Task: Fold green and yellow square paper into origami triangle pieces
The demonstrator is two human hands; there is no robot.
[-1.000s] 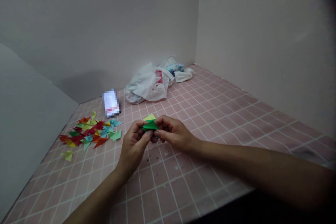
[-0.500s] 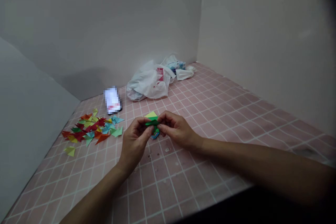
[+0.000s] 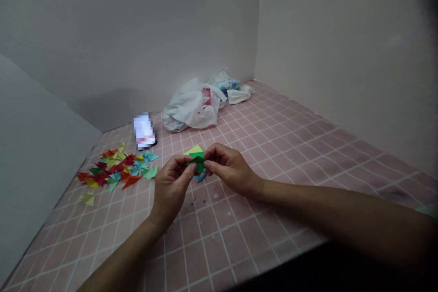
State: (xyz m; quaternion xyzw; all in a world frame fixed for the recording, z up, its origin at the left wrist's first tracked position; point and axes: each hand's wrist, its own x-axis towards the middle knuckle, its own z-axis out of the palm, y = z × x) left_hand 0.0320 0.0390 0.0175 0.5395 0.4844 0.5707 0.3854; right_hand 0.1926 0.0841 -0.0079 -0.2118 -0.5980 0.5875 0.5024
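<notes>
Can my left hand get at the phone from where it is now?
Probably yes: the phone lies forward of your left hand, and only low folded paper pieces sit near the way. That hand is pinching green paper, though, so it would likely need freeing first.

A small green paper piece [image 3: 196, 160] is folded into a narrow, pointed form. It is pinched near its left and right ends and is held roughly crosswise, its exact folds partly covered. Just behind and below it, coloured paper sheets [image 3: 194, 149] are seen in part: a pale yellow corner is shown at the far side, brighter green in the middle, blue at the near edge.
</notes>
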